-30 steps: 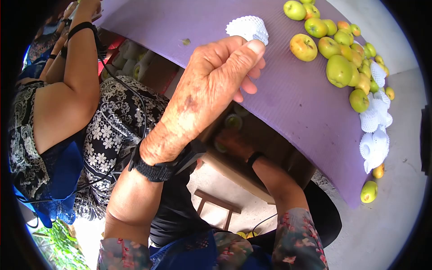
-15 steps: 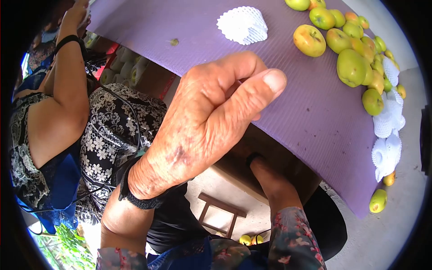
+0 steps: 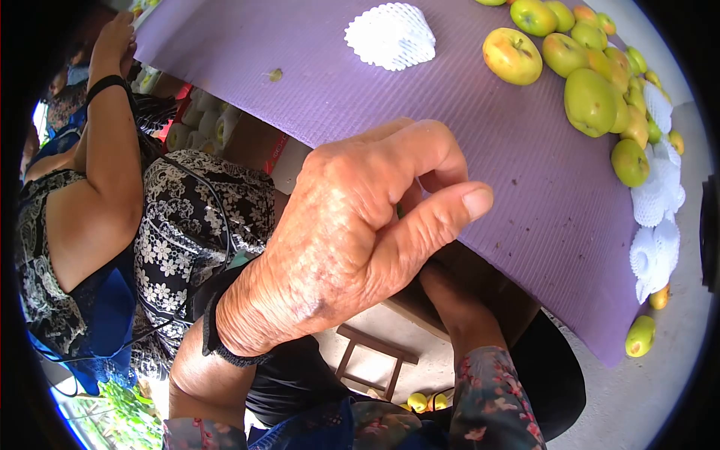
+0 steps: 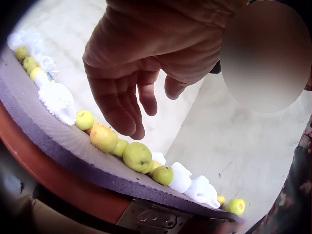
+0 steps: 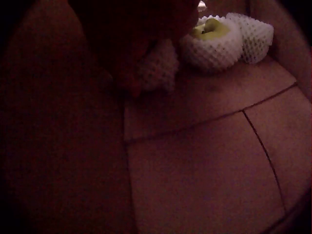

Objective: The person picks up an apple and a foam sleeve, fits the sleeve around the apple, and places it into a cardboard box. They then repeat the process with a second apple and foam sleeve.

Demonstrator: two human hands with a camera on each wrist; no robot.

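My left hand [image 3: 360,232] hangs above the near edge of the purple tabletop [image 3: 525,202], its fingers loosely bent. In the left wrist view nothing lies between those fingers. Past the hand, a white foam net [image 3: 390,37] sits on the tabletop. My right forearm [image 3: 461,307] reaches under the table edge into a cardboard box [image 5: 204,161], so the head view hides that hand. In the dim right wrist view, my right hand [image 5: 136,34] grips a foam-netted apple [image 5: 163,68]. Beside it stand a netted apple [image 5: 214,46] with its green top showing and another netted apple [image 5: 256,39].
Several loose green-yellow apples [image 3: 589,101] and white foam nets [image 3: 656,187] line the tabletop's right side by a pale wall. Another person [image 3: 90,225] sits to the left, near a box of netted fruit [image 3: 202,120]. A small wooden stool [image 3: 375,360] stands below.
My left hand has come back from the foam net toward me, its thumb and fingertips parting. The foam net stays on the tabletop. My right arm stays reaching into the box.
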